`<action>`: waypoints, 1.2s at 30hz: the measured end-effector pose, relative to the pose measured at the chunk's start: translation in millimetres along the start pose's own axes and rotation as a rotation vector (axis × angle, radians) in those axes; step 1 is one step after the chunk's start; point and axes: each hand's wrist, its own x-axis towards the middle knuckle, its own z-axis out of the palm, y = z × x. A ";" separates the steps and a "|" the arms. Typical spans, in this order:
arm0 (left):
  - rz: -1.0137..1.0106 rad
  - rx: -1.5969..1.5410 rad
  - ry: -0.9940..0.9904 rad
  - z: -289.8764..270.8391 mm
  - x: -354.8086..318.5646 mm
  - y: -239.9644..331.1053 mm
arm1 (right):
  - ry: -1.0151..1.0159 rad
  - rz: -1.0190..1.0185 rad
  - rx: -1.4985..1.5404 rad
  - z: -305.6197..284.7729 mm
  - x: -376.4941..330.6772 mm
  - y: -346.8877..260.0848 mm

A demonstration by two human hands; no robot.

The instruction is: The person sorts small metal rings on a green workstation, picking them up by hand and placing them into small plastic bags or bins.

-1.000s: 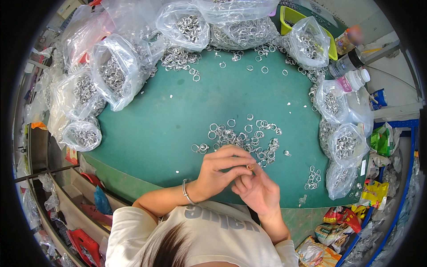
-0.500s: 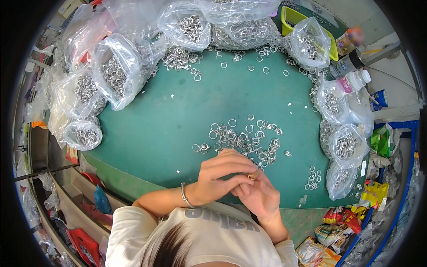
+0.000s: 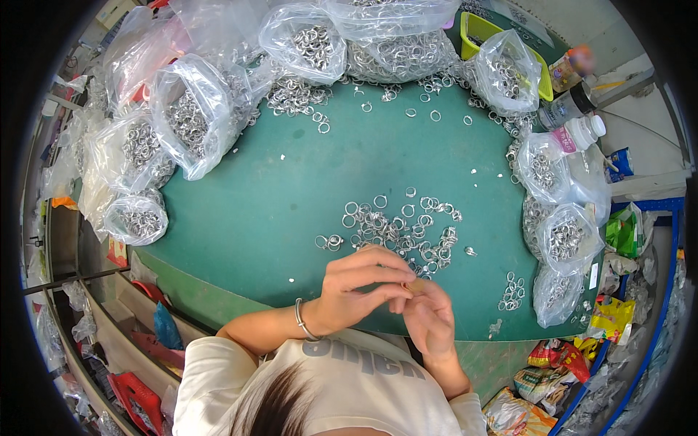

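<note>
Head view: the left hand's (image 3: 363, 285) fingers (image 3: 382, 275) pinch a small, mostly hidden item (image 3: 409, 288); right hand (image 3: 430, 312) curls, hold unclear; rings (image 3: 396, 231) lie toward the bench's (image 3: 276, 211) front edge.

From my remote station I recorded a broad green tabletop (image 3: 254, 196) filling the middle of the room, its near edge bowed by the lens. A pale wall (image 3: 603, 25) stood at upper right, with a grey rail (image 3: 631, 82) in front of it. I noted beige shelving (image 3: 131, 309) at lower left and a blue-framed rack (image 3: 674, 232) at far right. Lighting was even, leaving a soft sheen on the tabletop.
</note>
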 end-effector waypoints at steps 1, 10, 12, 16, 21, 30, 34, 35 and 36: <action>-0.013 -0.012 0.004 -0.1 -0.5 0.2 | 0.008 -0.019 -0.036 0.4 0.0 0.0; -0.183 -0.072 0.057 0.5 -3.8 2.4 | 0.070 -0.241 -0.806 10.3 2.7 -6.0; -0.208 -0.095 0.055 -0.5 -3.2 2.2 | 0.042 -0.348 -1.139 11.1 8.4 -13.0; -0.143 -0.016 -0.005 -5.1 -0.9 2.1 | 0.056 -0.493 -1.528 9.9 11.4 -18.0; -0.091 0.110 -0.134 -14.4 5.7 11.8 | 0.057 -0.523 -1.912 11.1 6.2 -29.9; 0.024 0.342 -0.492 -32.8 32.2 30.4 | -0.183 -0.691 -2.192 5.3 6.0 -54.7; 0.040 0.380 -0.617 -36.3 43.6 39.1 | -0.251 -0.704 -2.222 8.0 5.9 -60.0; 0.047 0.383 -0.649 -36.9 46.0 39.0 | -0.250 -0.701 -2.219 9.4 5.5 -59.4; 0.055 0.385 -0.682 -37.1 47.9 38.9 | -0.248 -0.698 -2.216 10.2 5.1 -59.2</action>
